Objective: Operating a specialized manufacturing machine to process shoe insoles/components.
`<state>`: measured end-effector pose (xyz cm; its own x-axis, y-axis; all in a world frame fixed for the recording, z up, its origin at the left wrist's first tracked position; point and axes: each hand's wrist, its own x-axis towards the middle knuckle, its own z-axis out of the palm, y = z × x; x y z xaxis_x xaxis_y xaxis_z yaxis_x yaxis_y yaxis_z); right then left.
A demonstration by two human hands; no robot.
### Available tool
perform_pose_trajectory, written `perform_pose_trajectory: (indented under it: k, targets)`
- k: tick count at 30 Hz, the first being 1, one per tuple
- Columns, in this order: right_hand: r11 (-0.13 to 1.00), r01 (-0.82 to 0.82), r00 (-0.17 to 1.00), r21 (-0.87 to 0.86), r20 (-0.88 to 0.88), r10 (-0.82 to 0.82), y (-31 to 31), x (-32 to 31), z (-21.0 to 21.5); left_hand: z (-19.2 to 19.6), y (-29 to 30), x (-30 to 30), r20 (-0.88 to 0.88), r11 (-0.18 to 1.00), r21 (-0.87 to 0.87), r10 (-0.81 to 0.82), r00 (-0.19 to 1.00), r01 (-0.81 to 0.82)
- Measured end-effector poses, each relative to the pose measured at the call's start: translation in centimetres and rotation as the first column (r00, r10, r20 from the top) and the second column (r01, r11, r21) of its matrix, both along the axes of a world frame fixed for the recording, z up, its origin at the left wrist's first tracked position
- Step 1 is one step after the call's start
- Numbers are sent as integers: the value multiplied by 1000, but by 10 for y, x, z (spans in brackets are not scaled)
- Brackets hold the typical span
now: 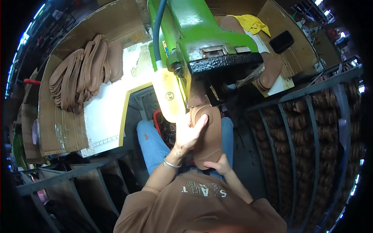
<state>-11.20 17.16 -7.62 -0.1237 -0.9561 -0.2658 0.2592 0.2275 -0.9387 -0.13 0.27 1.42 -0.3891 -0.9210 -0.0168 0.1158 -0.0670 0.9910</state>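
Hands gripping brown sole by edges, green machine beyond, gap before right rack

Your shirt, lower centre of the frame, bears pale block letters. On your table, left of centre, runs a ruler scale, its figures too small to read. Your lamp, near mid-frame, shows a small round dark mark, unreadable.

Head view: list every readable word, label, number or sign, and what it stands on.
Brown T-shirt: pale block letters; wording not copied.
Yellow lamp head: round dark mark, too small to read.
White tabletop: ruler scale, too small to read.
Green machine: small sticker, too blurred to read.
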Motion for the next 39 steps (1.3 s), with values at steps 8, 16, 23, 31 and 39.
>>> perform_pose_trajectory:
  k: [8,16,23,31,39]
  targets:
    - [878,472,881,-79,81,-466,-11,-96,48,3,5,5,-205,988,153,41,978,-9]
    - [878,439,898,-189,52,-437,-106,-118,93,0,-3,36,-11,997,75,32,999,-31]
    - [919,361,931,-160,108,-348,-132,-65,86,-3,3,96,-149,969,222,141,979,-106]
    - [967,142,990,-210,25,-140,-146,-25,86,-43,31,163,-118,925,359,-91,989,128]
    - [941,134,975,-312,-128,-181,-148,1,83,-4,-9,44,-94,992,65,-106,990,113]
